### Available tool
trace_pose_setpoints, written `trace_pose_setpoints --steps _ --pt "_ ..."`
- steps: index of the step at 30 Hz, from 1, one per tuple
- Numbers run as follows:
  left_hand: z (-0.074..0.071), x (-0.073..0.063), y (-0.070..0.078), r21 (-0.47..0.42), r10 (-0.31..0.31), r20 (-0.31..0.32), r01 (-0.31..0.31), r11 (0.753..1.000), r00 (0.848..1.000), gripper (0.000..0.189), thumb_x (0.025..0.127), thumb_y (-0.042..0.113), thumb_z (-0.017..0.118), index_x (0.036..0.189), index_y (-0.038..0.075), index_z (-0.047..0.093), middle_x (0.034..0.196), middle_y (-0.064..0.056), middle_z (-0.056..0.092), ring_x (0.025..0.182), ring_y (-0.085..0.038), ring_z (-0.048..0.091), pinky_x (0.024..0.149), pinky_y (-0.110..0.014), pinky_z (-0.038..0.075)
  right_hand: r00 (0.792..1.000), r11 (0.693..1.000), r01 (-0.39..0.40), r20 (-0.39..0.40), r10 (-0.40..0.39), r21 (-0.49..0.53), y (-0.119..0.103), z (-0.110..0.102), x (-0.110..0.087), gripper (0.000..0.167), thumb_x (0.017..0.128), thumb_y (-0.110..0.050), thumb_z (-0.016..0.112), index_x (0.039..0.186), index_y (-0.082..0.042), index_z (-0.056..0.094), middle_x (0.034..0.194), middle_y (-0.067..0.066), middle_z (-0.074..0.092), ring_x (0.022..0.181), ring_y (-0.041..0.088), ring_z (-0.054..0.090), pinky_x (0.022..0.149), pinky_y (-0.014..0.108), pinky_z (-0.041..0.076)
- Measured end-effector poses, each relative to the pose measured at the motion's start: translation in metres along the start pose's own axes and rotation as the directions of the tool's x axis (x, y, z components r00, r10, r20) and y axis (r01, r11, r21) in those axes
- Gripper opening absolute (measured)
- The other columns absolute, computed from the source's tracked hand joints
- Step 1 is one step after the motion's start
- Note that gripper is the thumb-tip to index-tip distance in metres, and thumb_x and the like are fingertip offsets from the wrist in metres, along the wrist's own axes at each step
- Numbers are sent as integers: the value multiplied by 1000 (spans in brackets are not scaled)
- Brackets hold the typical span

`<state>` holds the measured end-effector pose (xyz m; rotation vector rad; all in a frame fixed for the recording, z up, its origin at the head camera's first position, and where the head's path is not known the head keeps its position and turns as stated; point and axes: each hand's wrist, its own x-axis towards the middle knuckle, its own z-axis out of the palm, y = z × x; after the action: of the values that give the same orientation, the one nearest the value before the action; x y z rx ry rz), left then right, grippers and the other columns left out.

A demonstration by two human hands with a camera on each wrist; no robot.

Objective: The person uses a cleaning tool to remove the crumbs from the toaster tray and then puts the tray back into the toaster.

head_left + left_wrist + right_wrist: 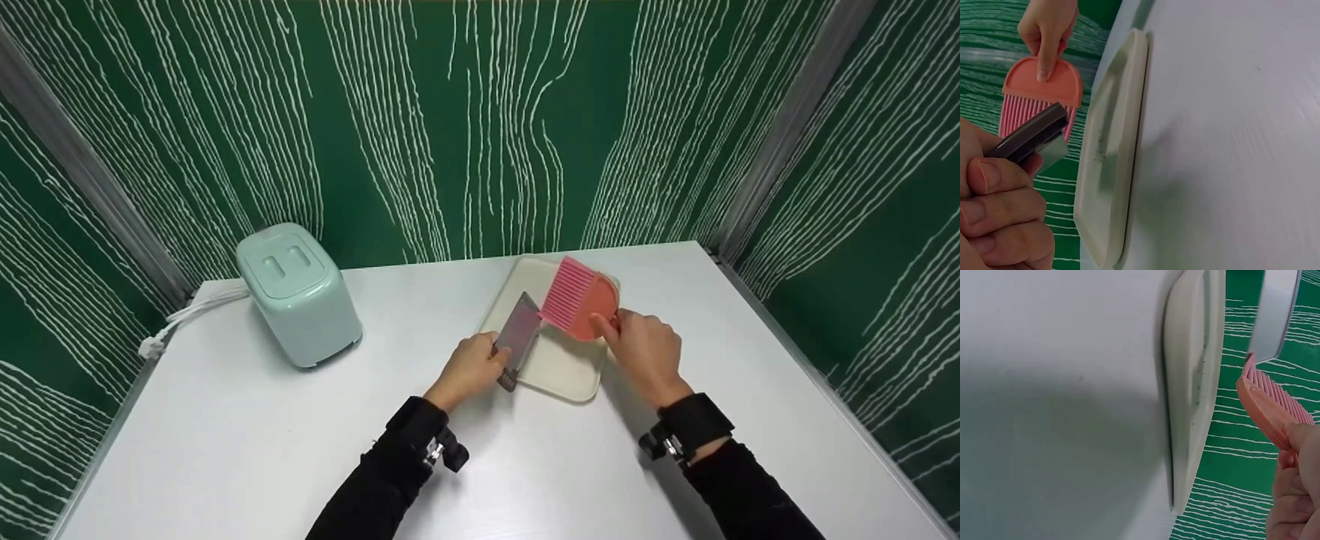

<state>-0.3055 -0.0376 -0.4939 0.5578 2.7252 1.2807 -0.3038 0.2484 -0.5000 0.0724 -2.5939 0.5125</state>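
My left hand (469, 367) grips a scraper with a dark grip strip and a flat, pale blade (520, 328). Its dark grip strip (1027, 132) shows between thumb and fingers in the left wrist view. Pinched by its coral back in my right hand (649, 354) is a wide brush (591, 307) with pink, comb-like bristles (568, 289). One end of the bristles meets the edge of the scraper blade (1274, 318) in the right wrist view. Both tools are held above a cream rectangular tray (559, 375), which has small dark specks (1100, 147) on its floor.
A mint-green appliance (300, 300) with two slots marked in its lid stands at the back left of the white table (360, 450). Its white cord and plug (154, 346) lie at the left edge. Green walls with white streaks (375, 112) rise behind the table.
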Motion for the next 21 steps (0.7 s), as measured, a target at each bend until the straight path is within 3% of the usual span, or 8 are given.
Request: trace_pose_setpoints --steps 9,15,21 --pt "0 0 -3 43 20 -4 -20 999 1000 20 107 15 57 87 12 58 70 6 45 64 -11 44 59 -24 34 998 1000 -11 -62 12 18 -6 -8 -3 52 103 -44 72 64 -13 53 54 3 46 49 26 51 47 35 31" --pt "-1 -2 -2 53 11 -18 -10 999 1000 32 107 14 57 78 16 44 68 6 42 61 -11 41 57 -24 32 998 996 6 -67 0 89 -20 -4 -6 53 103 -42 72 65 -15 47 56 -2 38 51 22 45 48 33 30" --pt "5 -1 4 57 23 -10 -22 998 1000 27 108 16 58 82 16 51 71 7 48 64 -10 45 58 -23 35 997 995 -14 -77 22 100 -24 3 -7 54 102 -40 73 63 -16 44 55 -3 36 51 22 42 48 33 28"
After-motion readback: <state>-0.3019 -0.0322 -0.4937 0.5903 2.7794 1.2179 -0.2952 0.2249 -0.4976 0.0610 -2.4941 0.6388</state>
